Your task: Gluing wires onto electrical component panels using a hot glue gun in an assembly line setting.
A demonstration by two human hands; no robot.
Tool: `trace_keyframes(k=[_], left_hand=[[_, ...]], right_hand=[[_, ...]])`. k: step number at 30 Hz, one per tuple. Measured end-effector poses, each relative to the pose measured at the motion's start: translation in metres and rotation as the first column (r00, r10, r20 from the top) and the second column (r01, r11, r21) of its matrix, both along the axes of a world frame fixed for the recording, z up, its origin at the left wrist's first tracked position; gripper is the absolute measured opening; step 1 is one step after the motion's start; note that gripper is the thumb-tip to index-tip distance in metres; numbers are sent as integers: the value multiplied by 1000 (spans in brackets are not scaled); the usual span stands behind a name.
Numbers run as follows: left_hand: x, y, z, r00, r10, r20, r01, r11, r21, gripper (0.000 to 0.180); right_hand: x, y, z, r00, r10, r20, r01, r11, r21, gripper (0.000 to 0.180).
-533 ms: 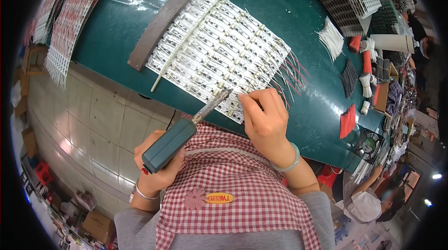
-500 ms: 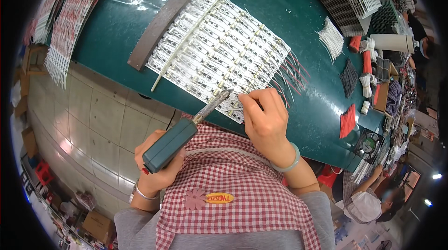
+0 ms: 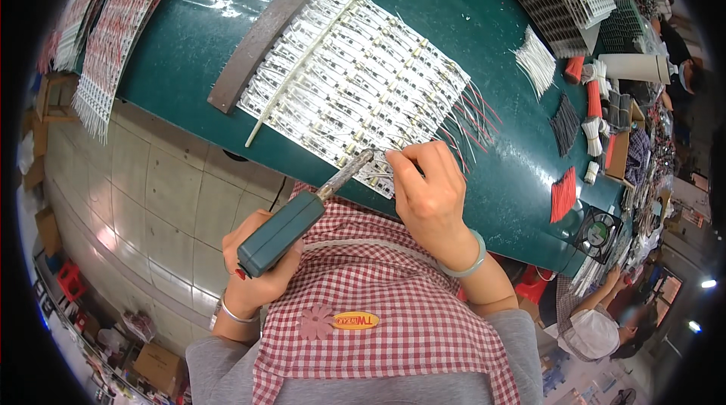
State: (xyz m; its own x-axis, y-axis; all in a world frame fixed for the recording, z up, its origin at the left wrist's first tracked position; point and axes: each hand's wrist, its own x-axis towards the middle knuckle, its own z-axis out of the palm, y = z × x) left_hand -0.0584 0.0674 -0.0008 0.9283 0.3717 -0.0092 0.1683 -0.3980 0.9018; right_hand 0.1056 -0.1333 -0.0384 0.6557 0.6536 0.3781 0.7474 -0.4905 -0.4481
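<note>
My left hand [image 3: 274,275] is wrapped around the dark green handle of a soldering iron [image 3: 281,229]. The iron's thick, greyish tip slants up and right over the near corner of a white circuit board panel [image 3: 355,95], close to my right fingertips. With thumb and forefinger pinched together, my right hand [image 3: 431,189] rests at that same corner; a thin wire seems to be between the fingers, though it is mostly hidden. Rows of small dark chips and pale wires cover the panel. Red, white and black wires [image 3: 473,121] stick out past its right edge.
A brown bar [image 3: 265,42] borders the panel's left end, and a thin pale rod [image 3: 313,61] lies across it. On the green table [image 3: 514,186] sit white [image 3: 537,65], black [image 3: 563,127] and red [image 3: 563,195] wire bundles and a small fan [image 3: 597,235]. Another person [image 3: 597,329] works at the right.
The soldering iron has shifted slightly right, its tip now lower and nearer the right fingertips. My right hand has barely moved.
</note>
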Motion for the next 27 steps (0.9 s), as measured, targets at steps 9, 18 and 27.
trace_keyframes(k=[9,18,27], left_hand=[[-27,-3,-13,951,266,-158,-308,862,-402,41],[-24,-4,-31,944,305,-124,-328,845,-423,47],[-8,-11,-20,922,322,-214,-386,808,-446,48]], right_hand=[[1,-1,2,1000,7,5,-7,1000,1,27],[55,-73,30,946,-323,23,320,944,83,9],[133,-210,-13,708,-643,291,690,718,-94,6]])
